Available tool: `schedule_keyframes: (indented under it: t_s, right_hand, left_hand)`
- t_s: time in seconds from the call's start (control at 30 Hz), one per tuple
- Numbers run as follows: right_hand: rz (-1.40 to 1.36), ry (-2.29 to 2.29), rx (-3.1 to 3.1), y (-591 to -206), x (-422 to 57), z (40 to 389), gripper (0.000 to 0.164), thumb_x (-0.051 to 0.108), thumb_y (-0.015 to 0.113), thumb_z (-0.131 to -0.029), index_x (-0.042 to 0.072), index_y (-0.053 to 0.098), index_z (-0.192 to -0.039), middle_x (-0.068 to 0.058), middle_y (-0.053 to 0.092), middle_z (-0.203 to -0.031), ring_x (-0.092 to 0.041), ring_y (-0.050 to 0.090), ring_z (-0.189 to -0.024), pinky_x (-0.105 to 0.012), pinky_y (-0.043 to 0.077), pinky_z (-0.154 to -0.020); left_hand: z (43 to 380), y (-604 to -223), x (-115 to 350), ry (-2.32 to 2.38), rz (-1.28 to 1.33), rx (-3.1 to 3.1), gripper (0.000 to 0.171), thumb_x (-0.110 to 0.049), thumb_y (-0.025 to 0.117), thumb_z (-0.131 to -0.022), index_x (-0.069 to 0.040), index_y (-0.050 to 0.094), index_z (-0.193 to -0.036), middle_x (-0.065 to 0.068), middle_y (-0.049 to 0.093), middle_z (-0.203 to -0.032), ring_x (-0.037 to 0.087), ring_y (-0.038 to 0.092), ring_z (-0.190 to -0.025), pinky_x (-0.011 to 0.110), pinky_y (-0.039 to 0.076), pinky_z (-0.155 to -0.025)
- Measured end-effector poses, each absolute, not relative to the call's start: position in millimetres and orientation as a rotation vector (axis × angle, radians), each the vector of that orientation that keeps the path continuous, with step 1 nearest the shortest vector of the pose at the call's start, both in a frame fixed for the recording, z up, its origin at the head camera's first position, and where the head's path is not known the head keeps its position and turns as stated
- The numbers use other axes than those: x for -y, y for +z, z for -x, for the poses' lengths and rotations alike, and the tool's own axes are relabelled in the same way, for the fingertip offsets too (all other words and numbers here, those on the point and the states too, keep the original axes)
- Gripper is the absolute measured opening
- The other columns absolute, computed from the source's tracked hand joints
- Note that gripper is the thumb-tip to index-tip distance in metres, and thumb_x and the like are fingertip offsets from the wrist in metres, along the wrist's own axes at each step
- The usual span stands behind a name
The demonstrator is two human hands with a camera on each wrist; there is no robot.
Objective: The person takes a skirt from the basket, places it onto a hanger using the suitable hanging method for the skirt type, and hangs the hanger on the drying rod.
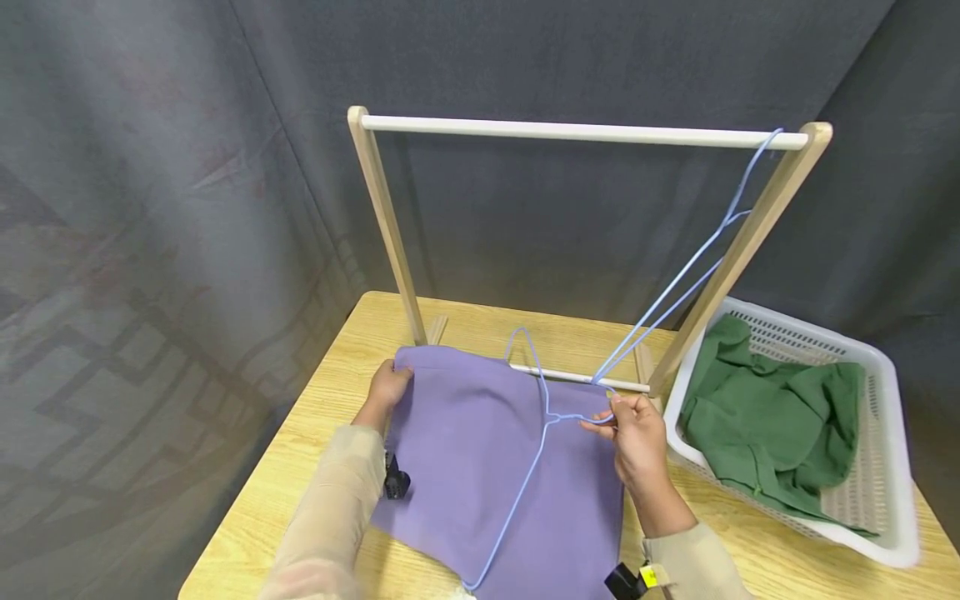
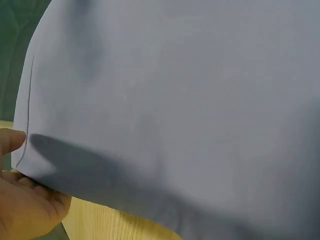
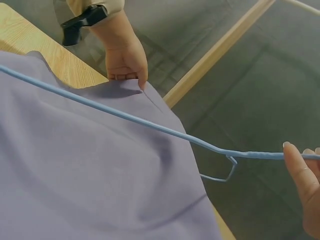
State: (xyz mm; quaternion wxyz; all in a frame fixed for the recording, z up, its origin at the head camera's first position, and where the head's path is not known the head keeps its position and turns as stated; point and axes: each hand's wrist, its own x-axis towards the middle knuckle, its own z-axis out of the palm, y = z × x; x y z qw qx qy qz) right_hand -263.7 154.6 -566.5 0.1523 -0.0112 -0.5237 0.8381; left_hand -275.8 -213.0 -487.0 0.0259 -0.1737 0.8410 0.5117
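A flat purple cloth (image 1: 457, 442) with a stitched edge spreads over the table's front part. My left hand (image 1: 388, 387) pinches its far left corner, thumb on top and fingers beneath in the left wrist view. That edge is lifted off the wood there. My right hand (image 1: 637, 437) holds a light blue clothes hanger (image 1: 520, 492) near its hook end, between thumb and fingers. The hanger is turned sideways over the cloth, one end toward the rack and the other toward me. In the right wrist view the hanger's long arm (image 3: 120, 114) crosses in front of the cloth.
A wooden rack with a white top bar (image 1: 562, 129) stands at the table's back. Another blue hanger (image 1: 667, 287) hangs at the bar's right end. On the right, a white plastic basket (image 1: 896, 467) holds a crumpled green garment (image 1: 795, 417).
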Motion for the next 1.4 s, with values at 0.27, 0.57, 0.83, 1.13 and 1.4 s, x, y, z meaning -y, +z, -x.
schedule_keyframes:
  t_s: [0.27, 0.57, 0.83, 1.13, 1.4]
  right_hand:
    - [0.028, 2.439, 1.449, -563.4, -154.8, 261.9, 0.025, 0.014, 0.058, -0.083, -0.006, 0.043, -0.081, -0.022, 0.046, -0.074, -0.026, 0.055, -0.055, -0.050, 0.045, -0.057]
    - [0.008, 2.446, 1.418, -565.2, -154.4, 262.2, 0.023, 0.014, 0.056, -0.084, -0.004, 0.042, -0.080, -0.021, 0.048, -0.070, -0.025, 0.055, -0.055, -0.051, 0.045, -0.057]
    - [0.022, 2.454, 1.410, -571.0, -154.7, 263.9, 0.023, 0.013, 0.056, -0.084, -0.003, 0.040, -0.077, -0.022, 0.047, -0.073, -0.025, 0.055, -0.054, -0.050, 0.045, -0.057]
    - [0.082, 2.440, 1.398, -568.4, -151.3, 263.3, 0.024, 0.015, 0.056, -0.084, -0.002, 0.041, -0.077, -0.023, 0.047, -0.074, -0.025, 0.056, -0.055, -0.049, 0.046, -0.058]
    - [0.105, 2.472, 1.348, -569.7, -150.1, 264.9, 0.023, 0.015, 0.056, -0.084, -0.003, 0.041, -0.079, -0.020, 0.047, -0.071, -0.025, 0.056, -0.058, -0.050, 0.045, -0.060]
  left_hand:
    - [256.2, -493.0, 209.3, 1.312, 0.433, -2.739, 0.047, -0.015, 0.044, -0.084, 0.012, 0.033, -0.121, 0.031, 0.040, -0.118, 0.041, 0.040, -0.107, 0.048, 0.034, -0.087]
    - [232.9, -494.8, 200.2, 1.074, 0.328, -2.935, 0.050, -0.015, 0.049, -0.081, 0.015, 0.038, -0.119, 0.030, 0.039, -0.114, 0.043, 0.036, -0.106, 0.049, 0.033, -0.087]
    - [218.4, -492.2, 187.1, 1.073, 0.232, -2.951, 0.040, -0.016, 0.052, -0.080, 0.011, 0.048, -0.110, 0.026, 0.043, -0.107, 0.040, 0.041, -0.099, 0.046, 0.037, -0.082]
    - [204.3, -488.0, 167.5, 1.160, -0.006, -2.801, 0.038, -0.021, 0.053, -0.082, 0.008, 0.051, -0.106, 0.020, 0.056, -0.095, 0.032, 0.053, -0.087, 0.041, 0.042, -0.074]
    - [191.2, -486.9, 154.6, 1.170, -0.115, -2.668, 0.048, -0.032, 0.054, -0.081, 0.005, 0.048, -0.111, 0.015, 0.057, -0.094, 0.024, 0.055, -0.079, 0.037, 0.044, -0.071]
